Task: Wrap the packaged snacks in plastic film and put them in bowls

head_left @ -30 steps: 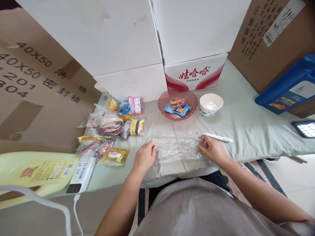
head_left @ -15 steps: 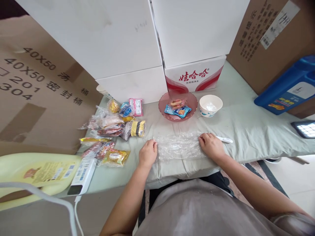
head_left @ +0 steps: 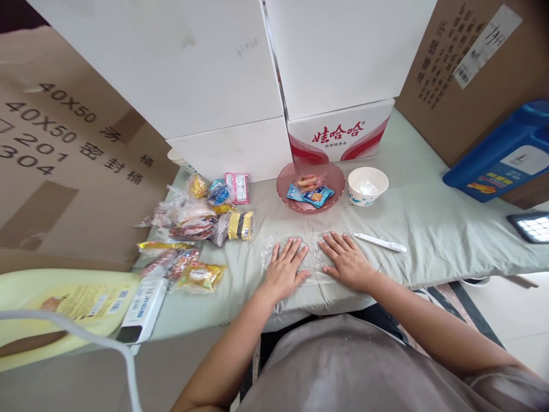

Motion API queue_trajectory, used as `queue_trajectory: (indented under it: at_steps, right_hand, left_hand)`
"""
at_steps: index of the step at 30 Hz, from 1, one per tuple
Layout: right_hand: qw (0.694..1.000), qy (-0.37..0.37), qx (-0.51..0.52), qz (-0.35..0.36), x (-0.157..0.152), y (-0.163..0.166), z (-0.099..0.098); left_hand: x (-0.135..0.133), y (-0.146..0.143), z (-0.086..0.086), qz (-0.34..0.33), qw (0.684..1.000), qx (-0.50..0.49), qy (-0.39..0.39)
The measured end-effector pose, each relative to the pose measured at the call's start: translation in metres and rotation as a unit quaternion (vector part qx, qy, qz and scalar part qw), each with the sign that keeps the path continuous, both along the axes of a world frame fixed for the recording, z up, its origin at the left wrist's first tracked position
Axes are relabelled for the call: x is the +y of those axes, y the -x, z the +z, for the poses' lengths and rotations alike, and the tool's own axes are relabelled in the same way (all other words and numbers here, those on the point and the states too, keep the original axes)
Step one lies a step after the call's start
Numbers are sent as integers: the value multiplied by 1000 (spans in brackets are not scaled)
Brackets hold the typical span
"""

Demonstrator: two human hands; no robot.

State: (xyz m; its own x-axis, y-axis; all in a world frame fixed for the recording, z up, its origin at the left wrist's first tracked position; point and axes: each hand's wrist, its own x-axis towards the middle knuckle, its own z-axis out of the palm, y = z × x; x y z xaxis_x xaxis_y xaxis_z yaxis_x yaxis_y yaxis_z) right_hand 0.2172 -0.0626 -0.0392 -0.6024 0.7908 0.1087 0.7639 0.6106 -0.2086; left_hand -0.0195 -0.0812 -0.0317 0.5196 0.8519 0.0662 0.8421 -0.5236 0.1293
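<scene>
A clear plastic sheet [head_left: 313, 254] lies flat on the pale green cloth [head_left: 429, 223] at the table's near edge. My left hand [head_left: 285, 269] rests palm down on its left half, fingers stretched out. My right hand [head_left: 345, 260] lies flat on its right half, fingers spread. The two hands are side by side, almost touching. A white pen-like stick [head_left: 380, 242] lies just right of my right hand.
A pink plate [head_left: 334, 177] with small snack packets and a white bowl [head_left: 368, 184] stand behind the sheet. A heap of wrapped snacks [head_left: 193, 223] lies to the left. White and brown boxes wall the back. A blue container [head_left: 501, 154] is at the right.
Both hands moved inward from the sheet's ends to its middle and flattened out, palms down. The sheet looks narrower than before.
</scene>
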Motion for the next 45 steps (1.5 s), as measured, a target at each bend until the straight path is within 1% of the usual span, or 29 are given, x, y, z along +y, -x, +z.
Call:
queue_trajectory:
  at_steps: [1, 3, 6, 7, 9, 10, 11, 13, 16, 18, 20, 22, 23, 25, 27, 29, 30, 32, 34, 36, 38, 41, 42, 43, 44, 45]
  right_hand:
    - [1000, 3, -1, 0, 0, -1, -1]
    - [1000, -10, 22, 1, -1, -7, 4]
    - [994, -44, 104, 9, -10, -24, 22]
    - [990, -50, 129, 19, -13, -32, 28]
    - [986, -42, 152, 47, -20, -48, 34]
    - [986, -33, 151, 63, -24, -55, 34]
    - [986, -23, 144, 77, -27, -62, 32]
    - [988, -12, 128, 90, -31, -73, 23]
    - [989, -24, 123, 78, -35, -79, 10]
    - [988, -32, 135, 73, -36, -78, 9]
    - [984, -23, 159, 77, -35, -76, 13]
    - [979, 0, 191, 67, -33, -73, 19]
    - [978, 12, 203, 48, -31, -71, 22]
    - [977, 30, 210, -17, -24, -66, 25]
    - [976, 43, 187, -98, -14, -59, 24]
    - [976, 44, 142, -160, -3, -51, 22]
    - [976, 38, 113, -181, 2, -46, 20]
    - [978, 20, 50, -201, 11, -39, 17]
    - [980, 3, -6, -199, 17, -35, 14]
    - [980, -7, -41, -194, 19, -34, 12]
    - [978, -24, -42, -203, 19, -36, 14]
    - [974, -83, 8, -209, 15, -35, 21]
    - [976, -103, 30, -191, 13, -33, 22]
    - [980, -117, 47, -154, 11, -29, 23]
    - [986, -121, 56, -101, 9, -24, 22]
    - [991, -117, 57, -41, 7, -17, 20]
  left_hand:
    - [0, 1, -1, -2, 1000, -4, -3]
    - [-3, 6, 2, 2, 999, -35, -32]
    - [-15, 19, 19, 11, 989, -114, -92]
    - [-20, 25, 25, 9, 986, -134, -100]
    - [-28, 40, 36, -10, 986, -145, -84]
    - [-32, 48, 38, -24, 988, -136, -67]
    - [-35, 56, 39, -36, 991, -122, -50]
    - [-40, 72, 34, -47, 994, -98, -32]
    - [-43, 86, 21, -49, 992, -103, -49]
    - [-44, 90, 15, -53, 989, -127, -54]
    - [-43, 89, 15, -40, 985, -165, -36]
    - [-41, 87, 20, 0, 978, -210, -3]
    - [-38, 86, 22, 32, 973, -227, 11]
    - [-30, 83, 26, 105, 965, -238, 22]
    - [-18, 80, 26, 170, 961, -220, 9]
    - [-4, 74, 21, 207, 960, -187, -12]
    - [2, 72, 18, 218, 961, -167, -21]
    - [12, 66, 10, 233, 965, -119, -32]
    - [19, 62, 4, 239, 968, -73, -36]
    - [21, 61, 1, 241, 969, -42, -40]
    - [19, 60, 5, 245, 967, -30, -65]
    - [11, 51, 20, 246, 955, -41, -158]
    - [7, 43, 24, 232, 954, -50, -185]
    - [3, 34, 28, 205, 956, -60, -199]
    - [-1, 24, 29, 168, 964, -66, -195]
    - [-5, 13, 27, 122, 975, -68, -175]
